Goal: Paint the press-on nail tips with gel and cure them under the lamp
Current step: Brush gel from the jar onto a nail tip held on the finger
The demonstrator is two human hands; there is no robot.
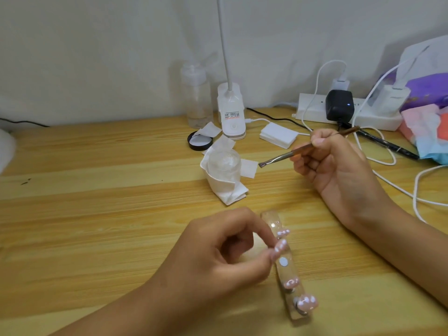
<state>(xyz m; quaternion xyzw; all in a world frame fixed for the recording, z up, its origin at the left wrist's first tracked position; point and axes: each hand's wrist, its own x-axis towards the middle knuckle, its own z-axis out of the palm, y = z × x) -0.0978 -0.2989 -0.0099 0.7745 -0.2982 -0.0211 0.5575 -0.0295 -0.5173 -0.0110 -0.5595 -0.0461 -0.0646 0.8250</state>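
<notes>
Brush [298,151] up off the table [97,190], gripped in the curled fingers of the right hand [334,170], flat tip pointing left toward the clear gel jar [224,163] wrapped in white tissue. Down front, the left hand [218,258] pinches a glossy pink nail tip [280,248] between thumb and forefinger, right against the clear holder strip [275,220] lying on the wood. Three more pink tips sit on that strip, one farther back, two nearer the camera, a bare white mounting dot [282,262] between. Black lid [200,141] and a stack of white wipes [278,135] lie behind the jar, either side of the white lamp base [231,112]
</notes>
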